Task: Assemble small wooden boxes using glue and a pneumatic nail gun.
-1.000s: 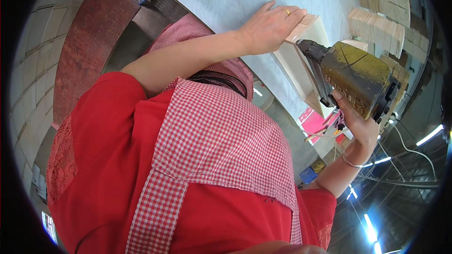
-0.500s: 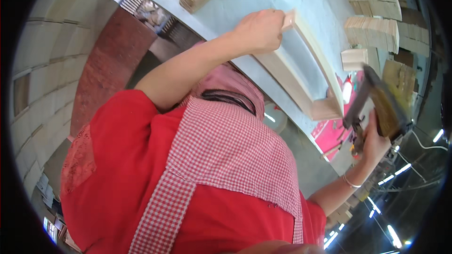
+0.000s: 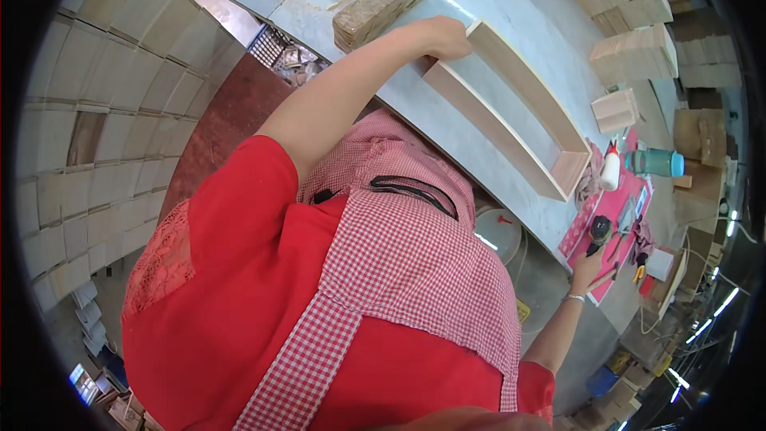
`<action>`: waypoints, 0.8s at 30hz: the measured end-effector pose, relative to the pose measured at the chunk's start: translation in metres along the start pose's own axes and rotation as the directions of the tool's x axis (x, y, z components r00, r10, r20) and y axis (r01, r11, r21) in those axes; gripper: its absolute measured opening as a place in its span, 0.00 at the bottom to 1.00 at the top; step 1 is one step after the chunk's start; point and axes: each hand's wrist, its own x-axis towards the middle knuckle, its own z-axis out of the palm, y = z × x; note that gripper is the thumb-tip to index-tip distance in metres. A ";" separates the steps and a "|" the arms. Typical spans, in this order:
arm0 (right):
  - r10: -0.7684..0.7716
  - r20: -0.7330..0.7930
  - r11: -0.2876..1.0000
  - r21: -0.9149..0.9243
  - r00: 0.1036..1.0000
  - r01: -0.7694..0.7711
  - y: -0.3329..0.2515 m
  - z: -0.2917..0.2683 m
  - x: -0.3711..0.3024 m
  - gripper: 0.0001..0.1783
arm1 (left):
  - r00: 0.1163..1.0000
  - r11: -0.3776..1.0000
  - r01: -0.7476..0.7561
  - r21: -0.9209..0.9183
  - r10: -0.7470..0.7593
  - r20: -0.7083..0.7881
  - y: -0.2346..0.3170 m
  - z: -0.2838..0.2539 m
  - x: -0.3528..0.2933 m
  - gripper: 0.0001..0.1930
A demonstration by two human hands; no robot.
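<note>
My left hand (image 3: 447, 37) is closed around the left end of a long, narrow wooden frame (image 3: 496, 132). Pale boards form the frame's sides, and it rests on the light blue-grey tabletop. Its fingertips are partly hidden behind the wood. On the right, my right hand (image 3: 586, 269) is low over a pink cloth (image 3: 610, 211) at the table's corner. Its fingers are closed on the dark handle of what looks like a nail gun (image 3: 600, 229), seen mostly from its end.
A block wrapped in brown tape (image 3: 387, 1) lies beyond my left arm. Stacked wooden pieces (image 3: 634, 56) stand at the far right. By the cloth are a white glue bottle (image 3: 610, 169), a teal bottle (image 3: 658, 163) and hand tools. Boards (image 3: 104, 120) are piled high at left.
My right hand has lowered the nail gun from beside the frame's right end to the pink cloth. My left hand stays on the frame. The whole view has shifted.
</note>
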 end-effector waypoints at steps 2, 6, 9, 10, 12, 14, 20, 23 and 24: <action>0.048 0.042 0.999 -0.014 0.998 -0.047 -0.012 0.004 -0.004 0.36 | 0.986 0.996 -0.079 0.029 0.082 -0.144 -0.009 0.011 0.012 0.22; -0.013 -0.055 1.000 0.020 0.998 0.014 -0.011 0.025 -0.006 0.36 | 0.939 0.985 -0.161 -0.054 0.136 -0.317 -0.011 0.022 0.017 0.22; -0.127 -0.165 0.986 0.090 0.978 0.143 -0.004 0.036 0.001 0.36 | 0.897 0.988 -0.148 -0.048 0.114 -0.426 -0.016 0.026 0.019 0.21; -0.112 -0.144 0.982 0.132 0.983 0.131 -0.007 0.037 0.003 0.36 | 0.908 0.985 -0.161 -0.068 0.120 -0.402 -0.018 0.025 0.019 0.22; -0.102 -0.154 0.982 0.145 0.983 0.124 -0.008 0.037 0.007 0.35 | 0.936 0.969 -0.179 -0.171 0.114 -0.334 -0.016 0.016 0.014 0.23; -0.064 -0.146 0.987 0.136 0.987 0.084 -0.018 0.035 0.004 0.34 | 0.955 0.955 -0.184 -0.234 0.117 -0.274 -0.013 0.018 0.009 0.23; 0.202 -0.140 0.961 0.217 0.969 -0.169 -0.022 0.002 -0.004 0.31 | 0.583 0.832 -0.381 0.402 0.554 -0.594 0.012 0.021 0.015 0.26; 0.247 -0.432 0.959 0.237 0.867 -0.155 0.040 0.019 -0.003 0.27 | 0.616 0.692 -0.524 0.496 0.710 -0.340 0.061 0.019 0.017 0.27; 0.264 -0.450 0.963 0.175 0.853 -0.206 0.047 0.020 0.001 0.26 | 0.626 0.632 -0.554 0.542 0.746 -0.229 0.073 0.018 0.018 0.27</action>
